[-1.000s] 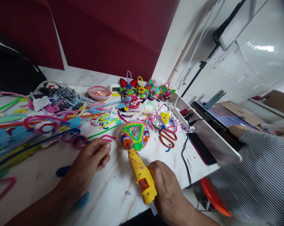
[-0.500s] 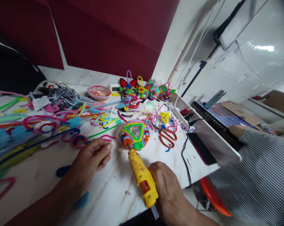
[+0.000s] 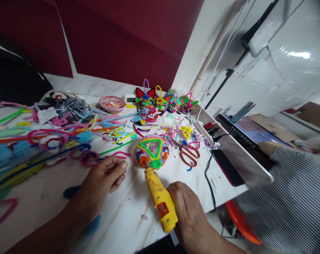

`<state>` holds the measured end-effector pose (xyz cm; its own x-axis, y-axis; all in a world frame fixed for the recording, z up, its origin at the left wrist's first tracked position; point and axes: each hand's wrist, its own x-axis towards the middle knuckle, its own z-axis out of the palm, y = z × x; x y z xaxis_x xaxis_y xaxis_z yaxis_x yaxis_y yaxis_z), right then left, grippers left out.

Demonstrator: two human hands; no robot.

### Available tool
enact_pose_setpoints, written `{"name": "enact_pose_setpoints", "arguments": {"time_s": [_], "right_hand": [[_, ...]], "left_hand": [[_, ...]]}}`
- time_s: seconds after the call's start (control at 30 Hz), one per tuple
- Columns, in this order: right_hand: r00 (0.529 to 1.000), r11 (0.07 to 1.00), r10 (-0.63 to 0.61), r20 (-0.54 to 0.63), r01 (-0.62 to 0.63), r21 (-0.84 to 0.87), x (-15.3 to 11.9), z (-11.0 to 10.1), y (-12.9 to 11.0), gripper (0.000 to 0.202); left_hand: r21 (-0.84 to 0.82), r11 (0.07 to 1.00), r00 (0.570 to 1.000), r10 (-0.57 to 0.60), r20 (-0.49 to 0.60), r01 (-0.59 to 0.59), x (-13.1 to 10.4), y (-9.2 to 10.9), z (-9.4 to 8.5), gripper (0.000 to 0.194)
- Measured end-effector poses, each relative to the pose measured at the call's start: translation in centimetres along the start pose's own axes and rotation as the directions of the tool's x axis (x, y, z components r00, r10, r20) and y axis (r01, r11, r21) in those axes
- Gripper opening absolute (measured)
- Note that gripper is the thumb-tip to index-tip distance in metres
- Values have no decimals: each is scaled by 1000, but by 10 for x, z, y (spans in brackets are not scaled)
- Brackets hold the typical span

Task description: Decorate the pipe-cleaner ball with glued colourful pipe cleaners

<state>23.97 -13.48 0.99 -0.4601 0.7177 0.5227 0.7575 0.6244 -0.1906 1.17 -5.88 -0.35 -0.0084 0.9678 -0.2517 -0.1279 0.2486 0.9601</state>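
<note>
My right hand (image 3: 188, 208) is wrapped round a yellow hot glue gun (image 3: 161, 199), with a clear glue stick poking out of its rear end. The gun's nozzle meets the near left side of a colourful pipe-cleaner ornament (image 3: 152, 151), at an orange coil (image 3: 144, 161). Green, yellow and purple outlines frame a clear shiny panel on the ornament, and a green coil (image 3: 156, 164) sits at its front. To the left of it, my left hand (image 3: 109, 174) is closed, thumb pressed to the curled fingers; anything inside the fingers is hidden.
Finished ornaments (image 3: 161, 102) line the back wall. Orange-handled scissors (image 3: 188, 155) lie right of the ornament, near a phone (image 3: 228, 167) and a black cable (image 3: 209, 176). Loose pipe cleaners (image 3: 56, 137) cover the left side. A person in a striped shirt (image 3: 289, 201) sits at right.
Almost nothing differs. The view has shifted very slightly; both hands, the glue gun and the ornament keep their places.
</note>
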Motion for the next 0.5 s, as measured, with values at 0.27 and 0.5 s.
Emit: {"name": "enact_pose_setpoints", "arguments": {"time_s": [0.27, 0.5], "right_hand": [[1000, 1000, -17, -12, 16, -15, 0, 0, -1, 14], [998, 998, -55, -4, 55, -17, 0, 0, 0, 16]], "left_hand": [[-10, 1000, 1000, -1, 0, 1, 0, 0, 0, 45], [10, 999, 999, 38, 22, -38, 1, -3, -1, 42]]}}
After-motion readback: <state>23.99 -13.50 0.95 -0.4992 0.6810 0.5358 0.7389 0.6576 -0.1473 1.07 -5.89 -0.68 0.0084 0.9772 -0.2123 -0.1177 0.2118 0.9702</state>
